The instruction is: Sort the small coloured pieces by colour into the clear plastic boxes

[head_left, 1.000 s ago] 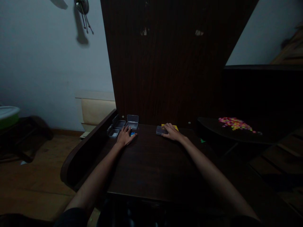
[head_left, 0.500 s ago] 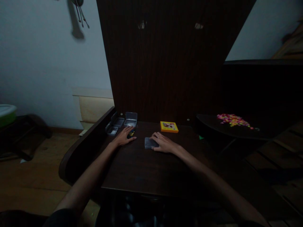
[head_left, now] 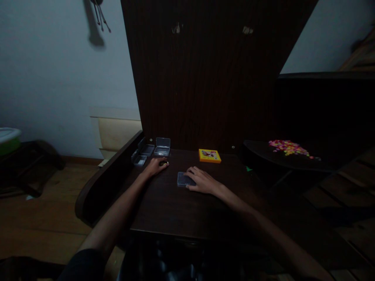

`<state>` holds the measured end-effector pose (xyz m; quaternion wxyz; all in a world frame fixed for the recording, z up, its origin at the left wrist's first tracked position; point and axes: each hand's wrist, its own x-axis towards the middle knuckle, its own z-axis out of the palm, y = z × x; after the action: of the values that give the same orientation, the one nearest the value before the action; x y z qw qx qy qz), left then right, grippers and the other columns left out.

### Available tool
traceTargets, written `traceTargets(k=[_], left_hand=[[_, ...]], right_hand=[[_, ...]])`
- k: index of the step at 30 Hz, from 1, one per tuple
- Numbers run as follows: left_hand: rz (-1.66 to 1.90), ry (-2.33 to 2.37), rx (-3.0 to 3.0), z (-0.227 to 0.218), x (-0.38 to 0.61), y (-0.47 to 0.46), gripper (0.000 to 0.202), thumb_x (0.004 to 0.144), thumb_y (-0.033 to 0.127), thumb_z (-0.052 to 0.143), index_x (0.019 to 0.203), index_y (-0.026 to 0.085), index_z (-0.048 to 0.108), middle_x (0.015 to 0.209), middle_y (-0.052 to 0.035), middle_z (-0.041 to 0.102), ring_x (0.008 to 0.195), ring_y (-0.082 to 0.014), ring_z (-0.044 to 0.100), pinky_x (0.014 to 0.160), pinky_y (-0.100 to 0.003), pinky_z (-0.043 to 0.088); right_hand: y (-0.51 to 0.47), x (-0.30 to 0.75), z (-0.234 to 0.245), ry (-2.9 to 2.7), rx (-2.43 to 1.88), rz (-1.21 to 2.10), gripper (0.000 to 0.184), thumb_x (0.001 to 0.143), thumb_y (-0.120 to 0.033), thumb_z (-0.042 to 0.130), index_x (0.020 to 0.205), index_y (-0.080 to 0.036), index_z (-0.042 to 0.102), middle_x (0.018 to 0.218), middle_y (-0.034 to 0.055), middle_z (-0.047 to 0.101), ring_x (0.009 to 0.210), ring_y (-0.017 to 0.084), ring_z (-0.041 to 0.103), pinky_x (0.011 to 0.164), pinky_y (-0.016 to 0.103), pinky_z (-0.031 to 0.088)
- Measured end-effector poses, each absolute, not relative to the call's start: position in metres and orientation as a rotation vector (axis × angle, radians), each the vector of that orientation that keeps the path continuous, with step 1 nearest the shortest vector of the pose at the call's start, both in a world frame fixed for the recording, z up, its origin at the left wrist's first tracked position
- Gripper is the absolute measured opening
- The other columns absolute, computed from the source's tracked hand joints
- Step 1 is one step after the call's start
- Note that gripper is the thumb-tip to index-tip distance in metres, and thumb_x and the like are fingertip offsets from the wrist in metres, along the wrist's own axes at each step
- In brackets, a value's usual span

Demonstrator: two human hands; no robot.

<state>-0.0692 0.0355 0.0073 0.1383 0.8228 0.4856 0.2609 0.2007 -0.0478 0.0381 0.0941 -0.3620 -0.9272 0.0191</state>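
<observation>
My left hand (head_left: 155, 167) rests on the dark tabletop with its fingers curled in around small dark and yellowish pieces (head_left: 163, 163), most of them covered by the hand. Thumb and fingertips almost meet there. In the middle of the table lies a flat, clear plastic box (head_left: 184, 178), its lid apparently closed. My right hand (head_left: 201, 180) grips that box by its right side, fingers over the far edge and thumb at the near edge. Just beyond my left hand stand clear plastic boxes with raised lids, among them one box (head_left: 162, 151) and a smaller one (head_left: 140, 160).
A yellow printed box (head_left: 209, 155) lies toward the back of the table (head_left: 181, 218), against a tall dark panel (head_left: 205, 86). At left runs a raised side board (head_left: 96, 187). Many small colourful pieces (head_left: 288, 148) are heaped on a shelf at right.
My left hand's fingers have drawn together over the small pieces, which were more exposed before. Right hand and clear box have shifted slightly left and nearer.
</observation>
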Motion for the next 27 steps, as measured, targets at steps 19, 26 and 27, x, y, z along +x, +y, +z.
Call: traceTargets(k=[19,26,27], left_hand=[[0.943,1.146,2.642,0.017,-0.055,-0.004,0.059,0.078,0.042,0.056,0.13,0.015,0.05,0.131,-0.013,0.053,0.124,-0.0268,0.046,0.109,-0.043,0.034],[0.637,0.951,2.544,0.01,-0.02,-0.041,0.083,0.074,0.05,0.064,0.142,0.018,0.029,0.14,-0.0147,0.044,0.127,-0.0292,0.043,0.108,-0.045,0.033],[0.626,0.943,2.528,0.007,-0.016,-0.041,0.075,0.078,0.048,0.061,0.14,0.019,0.033,0.137,-0.0138,0.047,0.125,-0.0278,0.045,0.108,-0.045,0.033]], right_hand=[[-0.057,0.205,0.028,-2.762,-1.112,-0.089,0.054,0.085,-0.039,0.055,0.132,-0.012,0.047,0.131,0.0156,0.052,0.113,0.028,0.052,0.094,0.042,0.046],[-0.06,0.203,0.016,-2.776,-1.023,-0.372,0.044,0.089,-0.033,0.049,0.125,-0.007,0.053,0.13,0.0204,0.054,0.115,0.028,0.055,0.098,0.042,0.044],[-0.059,0.202,0.013,-2.775,-1.01,-0.414,0.044,0.089,-0.031,0.049,0.125,-0.006,0.053,0.129,0.0209,0.055,0.116,0.028,0.054,0.099,0.042,0.044]])
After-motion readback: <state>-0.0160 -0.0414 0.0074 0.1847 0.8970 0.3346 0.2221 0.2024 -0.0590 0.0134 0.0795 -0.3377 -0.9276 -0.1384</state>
